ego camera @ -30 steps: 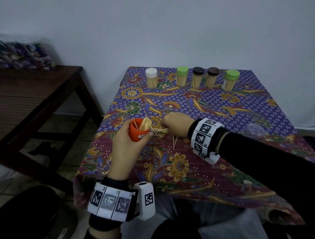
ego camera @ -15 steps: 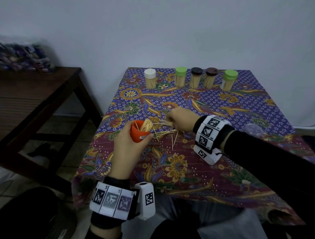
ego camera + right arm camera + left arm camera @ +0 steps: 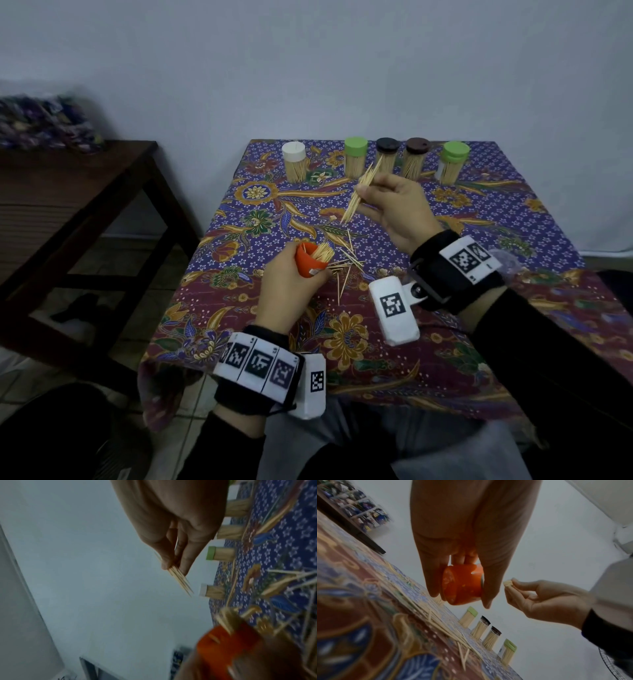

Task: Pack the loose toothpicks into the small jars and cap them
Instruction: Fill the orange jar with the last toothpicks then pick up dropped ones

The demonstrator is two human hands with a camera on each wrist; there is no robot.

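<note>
Toothpicks (image 3: 361,192), a small bundle of them, being pinched between thumb and fingertips of the right hand (image 3: 399,212), raised above the patterned tablecloth (image 3: 513,222) and slanting with the points down toward the left. Fingers curling tight round that bundle, as seen in the right wrist view too. Orange jar (image 3: 310,262) being gripped by the left hand (image 3: 286,287), thumb on one side and fingers wrapping the other, tilting with its mouth facing away and partly filled with sticks. Loose toothpicks (image 3: 346,265) lying scattered on the cloth just beside the orange jar, on its right. Standing in a row along the far edge: white-capped jar (image 3: 294,166), green-capped jar (image 3: 355,161), black-capped jar (image 3: 387,159), brown-capped jar (image 3: 416,162) and another green-capped jar (image 3: 452,166), all filled and upright, well apart from both hands. Dark wooden table (image 3: 68,192) sitting to the left of the cloth-covered one.
</note>
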